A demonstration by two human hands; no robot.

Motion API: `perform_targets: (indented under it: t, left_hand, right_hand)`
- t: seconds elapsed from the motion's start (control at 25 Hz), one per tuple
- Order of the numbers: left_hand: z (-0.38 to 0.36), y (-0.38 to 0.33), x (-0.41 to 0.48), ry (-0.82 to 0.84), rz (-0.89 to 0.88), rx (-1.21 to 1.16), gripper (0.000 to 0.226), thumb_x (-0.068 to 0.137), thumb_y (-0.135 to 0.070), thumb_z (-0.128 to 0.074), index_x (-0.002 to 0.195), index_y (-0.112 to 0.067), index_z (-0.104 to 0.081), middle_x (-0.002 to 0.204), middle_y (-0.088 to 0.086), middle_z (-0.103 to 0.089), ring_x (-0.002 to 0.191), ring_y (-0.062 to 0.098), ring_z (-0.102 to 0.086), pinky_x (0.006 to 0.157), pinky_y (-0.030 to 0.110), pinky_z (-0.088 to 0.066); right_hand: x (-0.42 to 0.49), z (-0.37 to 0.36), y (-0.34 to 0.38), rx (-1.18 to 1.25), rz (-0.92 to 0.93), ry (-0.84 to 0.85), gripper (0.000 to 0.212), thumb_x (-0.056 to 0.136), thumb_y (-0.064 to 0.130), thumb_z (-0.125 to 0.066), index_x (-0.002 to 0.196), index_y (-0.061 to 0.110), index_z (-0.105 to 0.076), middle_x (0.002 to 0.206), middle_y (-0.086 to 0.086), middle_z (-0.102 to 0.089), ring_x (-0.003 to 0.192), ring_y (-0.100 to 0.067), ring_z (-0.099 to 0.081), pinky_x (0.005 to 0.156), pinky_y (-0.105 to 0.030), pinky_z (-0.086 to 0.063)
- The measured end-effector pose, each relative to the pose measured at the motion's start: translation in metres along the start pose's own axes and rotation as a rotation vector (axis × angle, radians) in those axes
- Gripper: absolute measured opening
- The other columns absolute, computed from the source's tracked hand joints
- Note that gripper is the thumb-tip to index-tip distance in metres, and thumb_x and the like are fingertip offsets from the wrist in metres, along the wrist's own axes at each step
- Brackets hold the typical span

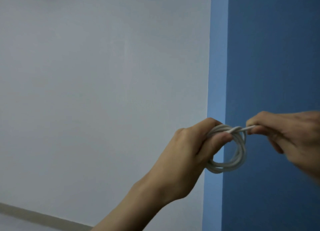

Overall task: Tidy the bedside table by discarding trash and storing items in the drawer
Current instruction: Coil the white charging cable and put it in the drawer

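A white cable (232,163) is wound into a small coil and held up in front of the wall. My left hand (188,151) grips the left side of the coil, thumb pressed on the strands. My right hand (284,135) pinches the cable's loose end at the coil's top, pulled out to the right. The bedside table and its drawer are out of view.
A pale grey wall (103,92) fills the left and middle. A blue wall (277,57) with a lighter blue corner strip (217,74) stands at the right. A beige skirting strip (43,218) runs along the bottom left.
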State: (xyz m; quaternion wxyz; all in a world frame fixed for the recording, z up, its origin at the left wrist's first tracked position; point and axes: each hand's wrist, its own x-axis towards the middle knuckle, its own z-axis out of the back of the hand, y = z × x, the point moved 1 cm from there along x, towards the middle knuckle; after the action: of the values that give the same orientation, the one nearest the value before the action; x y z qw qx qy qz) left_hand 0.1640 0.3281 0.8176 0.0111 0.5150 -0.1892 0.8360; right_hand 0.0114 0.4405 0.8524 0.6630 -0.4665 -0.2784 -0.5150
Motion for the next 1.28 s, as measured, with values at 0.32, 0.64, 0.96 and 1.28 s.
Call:
perform_targets:
  t: [0.32, 0.64, 0.96, 1.28]
  left_hand:
    - [-0.002, 0.005, 0.0, 0.004, -0.005, -0.055, 0.021, 0.096, -0.029, -0.045, 0.086, -0.016, -0.058, 0.059, -0.012, -0.044, 0.053, 0.004, -0.037, 0.05, 0.011, -0.032]
    - [-0.009, 0.006, 0.006, -0.119, -0.021, 0.067, 0.02, 0.098, -0.031, -0.04, 0.082, -0.021, -0.047, 0.066, 0.005, -0.046, 0.057, 0.02, -0.04, 0.051, 0.029, -0.035]
    - [-0.013, 0.007, 0.008, -0.143, 0.025, 0.009, 0.024, 0.099, -0.034, -0.035, 0.079, -0.022, -0.041, 0.061, -0.002, -0.043, 0.055, 0.015, -0.037, 0.051, 0.035, -0.038]
    - [-0.022, 0.009, 0.002, -0.199, 0.024, 0.079, 0.024, 0.098, -0.038, -0.033, 0.076, -0.029, -0.037, 0.061, -0.007, -0.045, 0.055, 0.012, -0.036, 0.052, 0.035, -0.036]
  right_hand:
    - [-0.004, 0.001, -0.009, 0.101, -0.168, 0.139, 0.045, 0.079, 0.07, -0.031, 0.068, 0.037, -0.06, 0.061, 0.012, -0.052, 0.049, -0.007, -0.044, 0.047, -0.027, -0.042]
    - [-0.003, -0.013, 0.012, 1.251, -0.357, 0.159, 0.05, 0.033, 0.06, -0.084, 0.055, 0.02, -0.064, 0.053, -0.003, -0.065, 0.041, -0.021, -0.065, 0.037, -0.019, -0.048]
    - [-0.004, -0.031, 0.031, 0.931, -0.251, -0.257, 0.029, 0.064, 0.071, -0.058, 0.078, 0.048, -0.071, 0.079, 0.015, -0.061, 0.07, -0.001, -0.06, 0.057, -0.005, -0.044]
    - [-0.01, -0.042, 0.042, 0.774, -0.308, -0.376, 0.016, 0.071, 0.045, -0.063, 0.077, 0.033, -0.073, 0.076, 0.009, -0.068, 0.071, -0.009, -0.06, 0.064, -0.007, -0.042]
